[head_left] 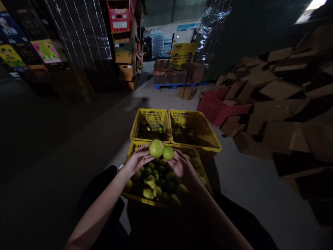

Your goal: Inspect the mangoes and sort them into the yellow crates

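Note:
My left hand is closed round a large yellow-green citrus fruit. A smaller, greener citrus fruit is gripped in the fingers of my right hand. The two fruits are side by side and appear to touch. Below both hands stands a yellow plastic crate holding many green and yellow citrus fruits of mixed sizes. Behind it are two more yellow crates: the left one has several small fruits at the bottom, and the right one has some fruits in shadow.
A red crate and a large heap of flattened cardboard boxes lie at right. Stacked cartons rise at back left. A blue pallet with wrapped goods stands farther back on the concrete floor.

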The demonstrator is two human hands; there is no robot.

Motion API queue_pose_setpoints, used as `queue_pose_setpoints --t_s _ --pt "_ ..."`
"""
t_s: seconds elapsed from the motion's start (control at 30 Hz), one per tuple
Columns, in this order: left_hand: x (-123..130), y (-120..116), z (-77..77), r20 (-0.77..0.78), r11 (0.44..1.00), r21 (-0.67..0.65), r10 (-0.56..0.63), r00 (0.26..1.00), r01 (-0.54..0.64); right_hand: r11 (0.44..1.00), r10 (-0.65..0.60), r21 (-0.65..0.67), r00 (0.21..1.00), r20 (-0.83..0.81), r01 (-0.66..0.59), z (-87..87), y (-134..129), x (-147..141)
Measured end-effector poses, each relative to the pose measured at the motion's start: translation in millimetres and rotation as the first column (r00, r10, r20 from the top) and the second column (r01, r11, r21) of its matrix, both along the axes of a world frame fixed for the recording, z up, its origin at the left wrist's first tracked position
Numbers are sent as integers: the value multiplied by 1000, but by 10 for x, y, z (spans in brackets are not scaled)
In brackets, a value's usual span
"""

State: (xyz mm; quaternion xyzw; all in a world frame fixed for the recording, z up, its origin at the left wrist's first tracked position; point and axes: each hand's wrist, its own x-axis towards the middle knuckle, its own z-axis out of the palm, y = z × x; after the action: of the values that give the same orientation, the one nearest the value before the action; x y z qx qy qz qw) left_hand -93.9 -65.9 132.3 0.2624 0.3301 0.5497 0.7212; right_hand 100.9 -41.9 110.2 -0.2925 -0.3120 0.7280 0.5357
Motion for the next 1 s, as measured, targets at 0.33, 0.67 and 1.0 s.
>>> queue_pose_setpoints --t_s 0.33,0.67,1.0 --pt "72 -14 -59 -242 999 -2 47 969 -49 999 15 -33 994 105 -11 7 -88 -55" --pt "180 42 -94 45 967 -253 40 998 -27 998 69 -2 984 166 -70 140 -109 -21" --pt "329 111 -275 299 878 -470 260 918 -95 807 -507 569 679 531 158 -102 -97 -22"
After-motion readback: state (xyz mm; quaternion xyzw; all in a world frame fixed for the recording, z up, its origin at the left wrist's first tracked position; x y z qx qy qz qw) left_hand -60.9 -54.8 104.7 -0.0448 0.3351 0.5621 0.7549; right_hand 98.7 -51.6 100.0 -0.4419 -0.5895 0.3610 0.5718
